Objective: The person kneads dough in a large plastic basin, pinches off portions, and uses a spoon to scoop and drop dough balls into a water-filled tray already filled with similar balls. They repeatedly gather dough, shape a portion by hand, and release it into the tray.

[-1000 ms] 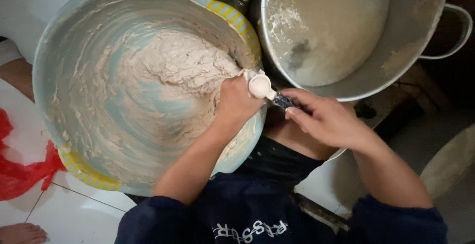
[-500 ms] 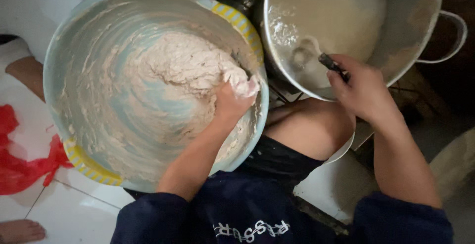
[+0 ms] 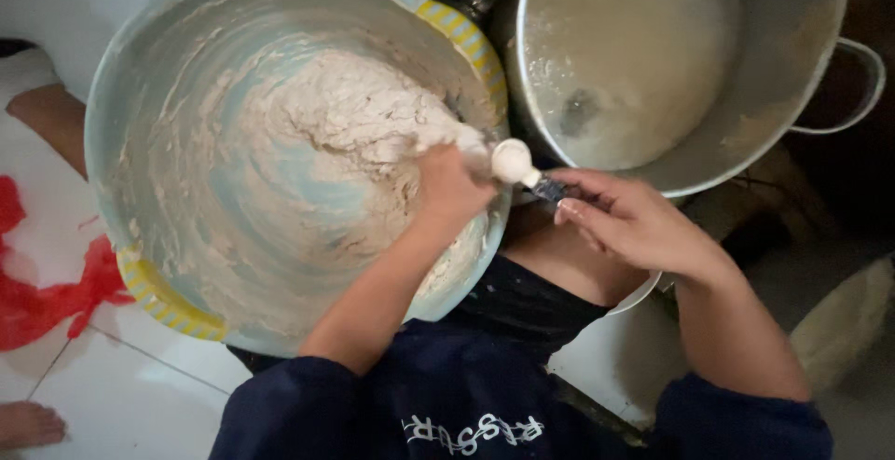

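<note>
Over the big basin (image 3: 140, 264), left hand (image 3: 447, 185) presses, fingers together, into the dough (image 3: 345, 124); right hand (image 3: 625, 222) pinches a small ladle (image 3: 513, 162) tipped at the rim; liquid could likely spill outside, given that tilt.

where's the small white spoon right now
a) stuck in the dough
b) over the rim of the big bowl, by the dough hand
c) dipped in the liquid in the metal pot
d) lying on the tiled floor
b: the right hand holds the white spoon at the bowl's rim, beside the left hand in the dough.
</note>
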### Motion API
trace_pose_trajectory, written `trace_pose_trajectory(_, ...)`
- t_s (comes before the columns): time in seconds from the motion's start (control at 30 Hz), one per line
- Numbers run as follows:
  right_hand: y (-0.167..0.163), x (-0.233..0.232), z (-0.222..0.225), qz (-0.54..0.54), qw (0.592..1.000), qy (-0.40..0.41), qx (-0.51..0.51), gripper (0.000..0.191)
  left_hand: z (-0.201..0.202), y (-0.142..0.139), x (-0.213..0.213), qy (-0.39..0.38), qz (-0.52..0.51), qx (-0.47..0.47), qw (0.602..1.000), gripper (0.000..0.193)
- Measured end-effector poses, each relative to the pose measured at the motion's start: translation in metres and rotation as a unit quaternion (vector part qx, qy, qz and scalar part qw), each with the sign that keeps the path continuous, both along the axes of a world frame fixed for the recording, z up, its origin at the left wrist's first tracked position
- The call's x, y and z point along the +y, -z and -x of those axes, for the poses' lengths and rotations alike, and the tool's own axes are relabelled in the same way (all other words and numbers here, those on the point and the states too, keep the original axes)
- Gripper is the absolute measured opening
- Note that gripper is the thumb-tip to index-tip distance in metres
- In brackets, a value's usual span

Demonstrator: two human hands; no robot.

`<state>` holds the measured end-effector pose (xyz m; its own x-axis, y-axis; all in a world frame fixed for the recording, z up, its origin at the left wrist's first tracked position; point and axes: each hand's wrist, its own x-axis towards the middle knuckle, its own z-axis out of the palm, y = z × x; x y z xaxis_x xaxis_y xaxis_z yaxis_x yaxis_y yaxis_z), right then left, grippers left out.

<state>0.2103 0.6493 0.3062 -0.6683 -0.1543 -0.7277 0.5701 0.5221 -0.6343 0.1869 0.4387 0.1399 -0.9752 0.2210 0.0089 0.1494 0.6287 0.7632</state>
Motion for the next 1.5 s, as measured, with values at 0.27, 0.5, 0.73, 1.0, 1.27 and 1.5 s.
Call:
trace_pose_trajectory(0.27, 0.016, 0.041, 0.014, -0.25, 0.933, -0.07, 0.248, 0.046, -0.02, 0.035, -0.007, -0.083, -0.023, -0.028, 0.996, 0.019)
trace_pose_trajectory(0.5, -0.001, 0.029, 0.001, -0.218, 0.957, 0.002, 0.19, 0.04, -0.025, 0.015, -0.008, -0.074, -0.184, -0.018, 0.98, 0.017)
trace_pose_trajectory(0.73, -0.001, -0.028, -0.024, -0.133, 0.933, -0.135, 0.306, 0.046, -0.018, -0.007, -0.005, 0.004, -0.195, 0.045, 0.98, 0.035)
trace_pose_trajectory(1.0, 0.02, -0.001, -0.01, 0.026, 1.0, 0.011, 0.001, 0.053, 0.054, 0.076, -0.052, 0.215, 0.265, -0.154, 0.927, 0.031)
trace_pose_trajectory(1.27, 0.045, 0.054, 0.025, -0.37, 0.889, -0.1, 0.25, 0.051, 0.018, 0.162, -0.305, 0.053, 0.464, 0.041, 0.883, 0.043)
trace_pose_trajectory(1.5, 0.055, 0.064, 0.028, -0.414, 0.876, -0.105, 0.224, 0.051, -0.159, 0.182, -0.139, 0.002, 0.352, -0.198, 0.915, 0.034)
